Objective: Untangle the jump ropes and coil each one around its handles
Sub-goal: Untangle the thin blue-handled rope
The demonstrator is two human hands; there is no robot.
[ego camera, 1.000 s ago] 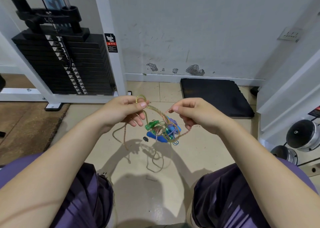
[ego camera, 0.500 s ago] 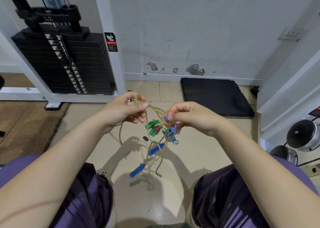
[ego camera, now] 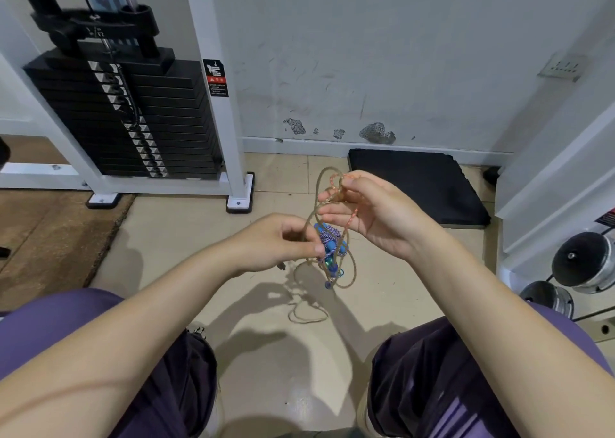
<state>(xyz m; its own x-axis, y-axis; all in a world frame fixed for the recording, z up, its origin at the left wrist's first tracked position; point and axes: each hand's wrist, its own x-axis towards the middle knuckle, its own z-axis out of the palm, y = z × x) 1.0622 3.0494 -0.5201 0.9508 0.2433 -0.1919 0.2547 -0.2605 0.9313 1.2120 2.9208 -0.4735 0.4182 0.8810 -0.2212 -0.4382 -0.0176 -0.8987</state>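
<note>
Hands both grasping tangled jump ropes (ego camera: pixel 332 248): right hand (ego camera: pixel 372 214) pinches top loop, left hand (ego camera: pixel 283 244) pinches strand by blue handle (ego camera: pixel 331 248).

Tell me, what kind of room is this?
Probably a gym: a black weight stack in a white machine frame, dumbbells at the right, and a black floor mat.
</note>
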